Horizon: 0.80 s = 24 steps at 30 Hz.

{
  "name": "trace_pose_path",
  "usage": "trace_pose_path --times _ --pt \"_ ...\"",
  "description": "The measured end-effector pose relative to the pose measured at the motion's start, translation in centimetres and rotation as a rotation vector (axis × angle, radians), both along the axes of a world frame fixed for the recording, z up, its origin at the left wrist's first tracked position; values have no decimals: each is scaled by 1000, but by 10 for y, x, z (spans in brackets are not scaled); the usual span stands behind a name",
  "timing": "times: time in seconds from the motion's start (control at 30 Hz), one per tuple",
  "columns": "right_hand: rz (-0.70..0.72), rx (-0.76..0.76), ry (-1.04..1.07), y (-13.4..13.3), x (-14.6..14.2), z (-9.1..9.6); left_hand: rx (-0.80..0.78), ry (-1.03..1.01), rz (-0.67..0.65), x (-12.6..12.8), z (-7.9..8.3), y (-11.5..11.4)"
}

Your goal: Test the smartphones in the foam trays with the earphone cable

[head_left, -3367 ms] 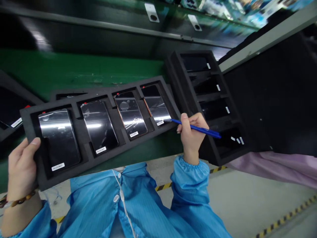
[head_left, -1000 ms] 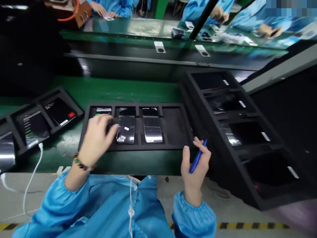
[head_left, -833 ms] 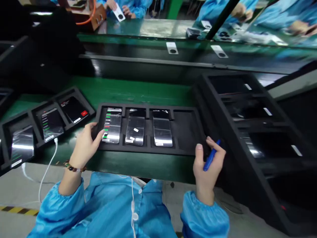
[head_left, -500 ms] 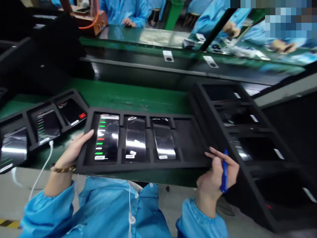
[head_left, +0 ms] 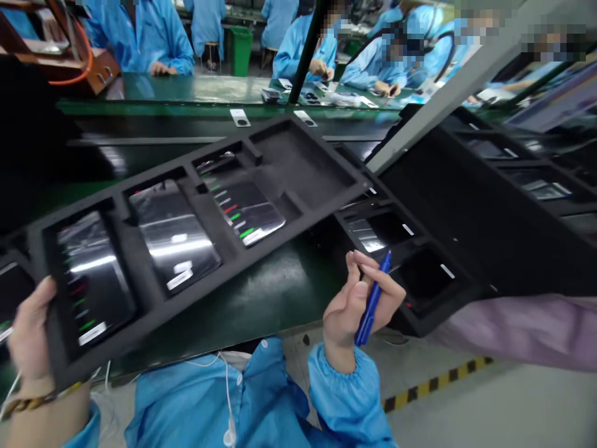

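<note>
My left hand point(head_left: 32, 339) grips the near left end of a black foam tray point(head_left: 205, 286), which is lifted and tilted, its right end higher and farther off. Three of its compartments hold smartphones: one at the left point(head_left: 96, 274), one in the middle point(head_left: 172, 230) and one point(head_left: 247, 208) with green and red lines on its screen. The right compartment holds no phone. My right hand point(head_left: 359, 298), off the tray, holds a blue pen point(head_left: 373, 302) between its fingers, above the bench's front edge.
At the right, another foam tray point(head_left: 420, 239) carries phones, under the lifted tray's far corner. A grey post point(head_left: 433, 106) slants beyond it. Further trays of phones point(head_left: 541, 180) lie at far right. Co-workers in blue point(head_left: 140, 37) sit across the green bench point(head_left: 205, 90).
The tray has risen off the bench and swung, its right end going up and away. My right hand has let go of its right end, keeping the pen. The camera view has turned right.
</note>
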State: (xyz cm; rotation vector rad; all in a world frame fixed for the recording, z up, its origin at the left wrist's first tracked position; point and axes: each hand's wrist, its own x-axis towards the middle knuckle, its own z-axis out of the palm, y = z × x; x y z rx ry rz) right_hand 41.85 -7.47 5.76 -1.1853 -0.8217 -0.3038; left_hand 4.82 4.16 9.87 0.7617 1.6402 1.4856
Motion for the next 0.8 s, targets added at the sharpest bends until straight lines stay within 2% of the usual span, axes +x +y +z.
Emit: trace_pose_path --times 0.07,0.1,0.17,0.23,0.3,0.33,0.4,0.47,0.5,0.6,0.67,0.73,0.8 --pt "26 14 33 -4 -1 -2 67 -87 -6 54 2 2" --pt "39 10 43 -8 -2 -4 82 -164 -73 85 2 0" --pt "42 -7 49 -19 -3 -6 16 -562 -376 147 2 -13" --pt "-5 -24 45 -34 -2 -6 -42 -756 -585 204 0 -33" --pt "-98 -29 25 -52 4 -4 -97 -808 -812 250 -1 -55" --pt "-152 -23 8 -61 9 -2 -98 -784 -968 269 -1 -65" --pt "-260 18 -42 -78 21 3 -71 -632 -1386 297 0 -78" --pt "-383 88 -96 -92 34 9 -28 -464 -1724 314 5 -81" --pt "-446 127 -127 -98 40 11 -10 -409 -1825 318 9 -79" --pt "-571 201 -178 -110 54 16 16 -342 -1958 315 20 -63" --pt "-607 182 -175 -113 61 15 35 -293 -2043 307 25 -48" --pt "-576 45 -167 -113 67 10 188 -165 -2026 302 23 -34" --pt "-469 -166 -226 -110 74 5 420 23 -1799 302 14 -24"
